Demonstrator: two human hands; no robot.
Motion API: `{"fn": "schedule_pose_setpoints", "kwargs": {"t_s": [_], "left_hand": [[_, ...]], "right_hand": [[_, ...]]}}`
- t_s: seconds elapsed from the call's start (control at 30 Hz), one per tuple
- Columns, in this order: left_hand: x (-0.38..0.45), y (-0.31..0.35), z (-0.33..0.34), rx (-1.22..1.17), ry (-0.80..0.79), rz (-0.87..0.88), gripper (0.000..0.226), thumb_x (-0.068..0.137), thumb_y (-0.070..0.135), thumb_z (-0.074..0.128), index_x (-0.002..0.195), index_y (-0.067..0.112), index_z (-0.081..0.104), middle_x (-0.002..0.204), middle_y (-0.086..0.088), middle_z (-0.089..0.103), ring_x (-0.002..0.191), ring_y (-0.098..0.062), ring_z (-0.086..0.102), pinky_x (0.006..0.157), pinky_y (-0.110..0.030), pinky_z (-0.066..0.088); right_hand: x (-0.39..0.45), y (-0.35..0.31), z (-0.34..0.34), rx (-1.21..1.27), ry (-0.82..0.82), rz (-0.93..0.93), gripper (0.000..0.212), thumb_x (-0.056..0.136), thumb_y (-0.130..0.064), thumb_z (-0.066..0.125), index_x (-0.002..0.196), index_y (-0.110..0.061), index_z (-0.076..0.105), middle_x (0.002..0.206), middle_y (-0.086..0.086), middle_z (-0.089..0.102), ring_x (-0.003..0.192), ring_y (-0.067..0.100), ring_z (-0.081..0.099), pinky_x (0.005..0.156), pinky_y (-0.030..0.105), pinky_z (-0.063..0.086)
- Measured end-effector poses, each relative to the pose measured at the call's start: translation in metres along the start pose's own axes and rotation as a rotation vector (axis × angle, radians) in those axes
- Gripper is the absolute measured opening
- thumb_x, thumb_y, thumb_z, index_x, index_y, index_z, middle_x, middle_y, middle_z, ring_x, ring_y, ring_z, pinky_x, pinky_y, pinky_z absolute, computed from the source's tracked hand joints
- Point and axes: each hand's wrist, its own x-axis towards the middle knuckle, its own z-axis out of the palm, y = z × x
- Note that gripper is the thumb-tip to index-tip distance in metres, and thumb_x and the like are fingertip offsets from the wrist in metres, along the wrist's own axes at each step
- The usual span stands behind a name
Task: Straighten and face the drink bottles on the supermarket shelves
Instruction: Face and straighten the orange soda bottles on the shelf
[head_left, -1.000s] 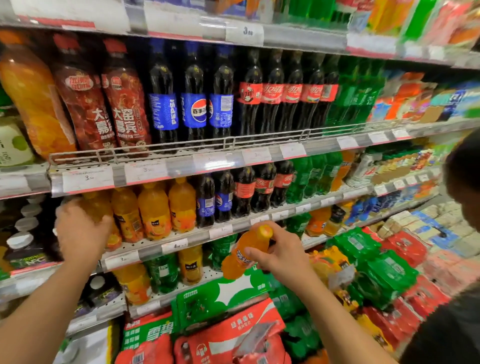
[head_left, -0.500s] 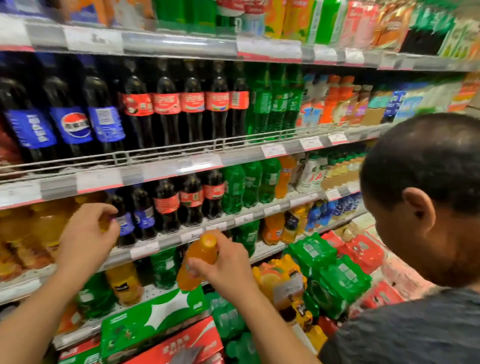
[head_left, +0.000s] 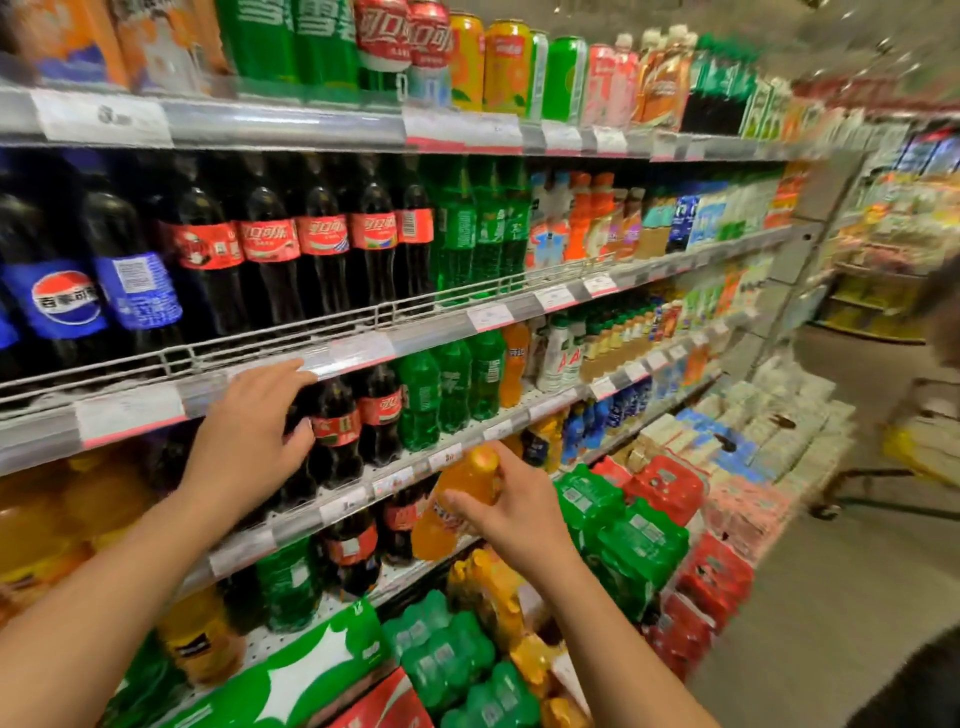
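Observation:
My right hand (head_left: 511, 506) grips a small orange soda bottle (head_left: 457, 501), tilted, in front of the lower shelves. My left hand (head_left: 254, 431) reaches onto the middle shelf with its fingers spread, touching a dark cola bottle (head_left: 335, 426) with a red label. The hand hides the bottle behind it. Beside the cola stand green soda bottles (head_left: 452, 384) and an orange bottle (head_left: 514, 364). Large cola bottles (head_left: 322, 244) and blue-labelled cola bottles (head_left: 130, 286) fill the shelf above.
A wire rail (head_left: 363, 317) and price strips edge each shelf. Shrink-wrapped green packs (head_left: 623, 540) and red packs (head_left: 670, 488) are stacked on the floor below. Cans (head_left: 504, 67) line the top shelf. The aisle floor (head_left: 831, 597) opens to the right.
The view has swung right along the shelves. My left hand moved from the orange bottles to the small cola bottles. My right hand still holds the orange bottle. The person at the right has mostly left view.

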Motion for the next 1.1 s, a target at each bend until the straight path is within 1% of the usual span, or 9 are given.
{"fn": "schedule_pose_setpoints", "kwargs": {"t_s": [0.07,0.2,0.37,0.47,0.53,0.77,0.83,0.93,1.1], "left_hand": [[0.012,0.002,0.006,0.029,-0.027,0.055,0.057,0.083,0.024,0.066,0.138,0.014,0.055,0.148,-0.012,0.051,0.134,-0.036,0.046,0.111,-0.054,0.039],[0.040,0.025,0.014,0.096,-0.067,0.124,0.069,0.081,0.025,0.073,0.145,0.017,0.049,0.156,-0.011,0.043,0.143,-0.036,0.037,0.116,-0.053,0.033],[0.075,0.064,0.040,0.136,-0.081,0.180,0.073,0.085,0.028,0.072,0.151,0.017,0.043,0.161,-0.009,0.035,0.149,-0.035,0.028,0.119,-0.055,0.028],[0.100,0.085,0.065,0.207,-0.098,0.190,0.075,0.085,0.031,0.069,0.152,0.016,0.040,0.162,-0.010,0.032,0.149,-0.036,0.027,0.120,-0.054,0.024],[0.118,0.099,0.084,0.260,-0.114,0.170,0.076,0.085,0.034,0.068,0.153,0.016,0.039,0.163,-0.012,0.030,0.149,-0.037,0.027,0.120,-0.054,0.025],[0.172,0.147,0.148,0.350,-0.172,0.015,0.081,0.085,0.037,0.069,0.155,0.016,0.032,0.164,-0.013,0.027,0.149,-0.040,0.025,0.117,-0.059,0.027],[0.182,0.157,0.163,0.360,-0.179,-0.027,0.082,0.087,0.037,0.067,0.156,0.016,0.029,0.164,-0.012,0.025,0.149,-0.040,0.024,0.118,-0.058,0.026],[0.191,0.162,0.184,0.401,-0.200,-0.090,0.084,0.089,0.041,0.063,0.159,0.018,0.024,0.166,-0.011,0.021,0.151,-0.039,0.020,0.119,-0.058,0.023],[0.190,0.164,0.200,0.504,-0.220,-0.119,0.087,0.085,0.043,0.066,0.157,0.015,0.027,0.166,-0.013,0.022,0.151,-0.042,0.019,0.116,-0.061,0.024]], "right_hand": [[0.004,0.002,-0.008,-0.042,0.035,0.004,0.062,0.078,-0.075,0.064,0.117,-0.027,0.060,0.077,0.000,0.071,0.065,0.012,0.067,0.068,0.042,0.056],[0.021,0.016,-0.027,-0.053,0.090,0.016,0.037,0.085,-0.057,0.074,0.108,-0.032,0.059,0.080,-0.005,0.071,0.067,0.006,0.067,0.067,0.033,0.057],[0.067,0.060,-0.054,-0.057,0.140,0.041,0.045,0.078,-0.072,0.067,0.110,-0.043,0.055,0.091,-0.008,0.073,0.072,0.015,0.074,0.076,0.046,0.061],[0.102,0.094,-0.077,-0.052,0.164,0.031,0.036,0.077,-0.071,0.066,0.103,-0.048,0.055,0.082,-0.010,0.072,0.071,0.015,0.073,0.077,0.047,0.061],[0.130,0.122,-0.091,-0.045,0.168,0.014,0.031,0.079,-0.069,0.067,0.099,-0.049,0.053,0.078,-0.009,0.071,0.070,0.015,0.073,0.077,0.048,0.060],[0.228,0.208,-0.134,-0.053,0.108,-0.011,0.037,0.084,-0.062,0.070,0.106,-0.037,0.056,0.080,-0.008,0.072,0.072,0.017,0.073,0.078,0.046,0.059],[0.252,0.223,-0.143,-0.058,0.075,-0.032,0.034,0.085,-0.058,0.073,0.105,-0.038,0.054,0.079,-0.008,0.071,0.071,0.014,0.071,0.076,0.040,0.058],[0.281,0.240,-0.152,-0.099,0.053,-0.080,0.032,0.089,-0.047,0.075,0.110,-0.034,0.054,0.080,-0.014,0.066,0.073,0.004,0.063,0.069,0.031,0.048],[0.321,0.266,-0.150,-0.135,-0.012,-0.102,0.033,0.091,-0.049,0.072,0.110,-0.030,0.054,0.076,-0.009,0.063,0.071,0.018,0.062,0.070,0.038,0.051]]}}
